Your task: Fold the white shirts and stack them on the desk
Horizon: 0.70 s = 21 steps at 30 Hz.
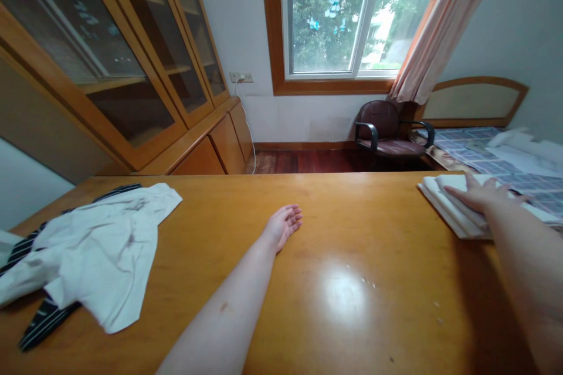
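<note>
My left hand (pixel 284 224) rests on the middle of the wooden table (pixel 334 281), palm turned up, fingers loosely curled and apart, holding nothing. My right hand (pixel 479 194) lies flat with fingers spread on a folded white cloth (pixel 455 211) at the table's far right edge. A crumpled white shirt (pixel 101 246) lies at the table's left, over a dark striped garment (pixel 44 316).
A glass-door wooden cabinet (pixel 132 58) lines the left wall. A dark office chair (pixel 387 129) stands under the window (pixel 334 12). A bed with a checked blue cover (pixel 484 152) and white bedding sits to the right, beyond the table.
</note>
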### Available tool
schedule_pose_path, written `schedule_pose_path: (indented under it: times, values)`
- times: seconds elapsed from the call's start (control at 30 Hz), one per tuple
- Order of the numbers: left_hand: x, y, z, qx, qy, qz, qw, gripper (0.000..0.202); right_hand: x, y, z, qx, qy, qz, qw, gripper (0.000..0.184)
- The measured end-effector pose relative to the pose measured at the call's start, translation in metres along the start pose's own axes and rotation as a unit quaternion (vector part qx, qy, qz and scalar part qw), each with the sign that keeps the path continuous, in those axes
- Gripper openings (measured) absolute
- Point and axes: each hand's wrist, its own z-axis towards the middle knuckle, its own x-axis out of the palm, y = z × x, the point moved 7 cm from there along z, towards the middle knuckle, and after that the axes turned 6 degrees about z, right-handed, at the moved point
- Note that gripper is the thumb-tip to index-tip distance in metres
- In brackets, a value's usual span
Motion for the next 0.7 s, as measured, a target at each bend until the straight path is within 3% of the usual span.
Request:
schedule_pose_path:
  times: [0.13,0.2,0.23,0.3,0.37,0.43,0.5,0.6,0.7]
  values:
    - [0.001,-0.001,-0.002,0.002,-0.002,0.001,1.000,0.013,-0.012,0.052,-0.025,-0.078,-0.044,0.045,0.995,0.072]
    - [0.001,-0.001,-0.002,0.006,-0.002,0.006,1.000,0.011,0.002,0.085,-0.052,-0.107,0.033,0.165,0.980,0.054]
    - [0.001,-0.001,-0.003,0.009,-0.002,0.009,1.000,0.011,0.015,0.101,-0.071,-0.097,0.098,0.251,0.958,0.044]
    - [0.001,-0.001,-0.003,0.019,0.001,0.019,1.000,0.010,0.047,0.136,-0.119,-0.071,0.244,0.420,0.871,0.034]
    - [0.000,0.000,-0.002,0.032,0.002,0.034,0.999,0.009,0.078,0.171,-0.174,-0.091,0.367,0.481,0.791,0.033]
    - [0.001,0.002,-0.001,0.046,-0.005,0.060,0.997,0.007,0.102,0.194,-0.218,-0.111,0.412,0.500,0.753,0.032]
    - [0.004,0.005,-0.001,0.056,-0.008,0.096,0.994,0.006,0.118,0.202,-0.241,-0.111,0.384,0.523,0.753,0.032]
    - [0.011,0.004,-0.006,0.076,0.000,0.155,0.985,0.006,0.124,0.206,-0.252,-0.165,0.313,0.510,0.784,0.029]
    - [0.010,-0.014,-0.024,0.117,0.014,0.242,0.963,0.011,0.126,0.204,-0.252,-0.182,0.330,0.498,0.781,0.029]
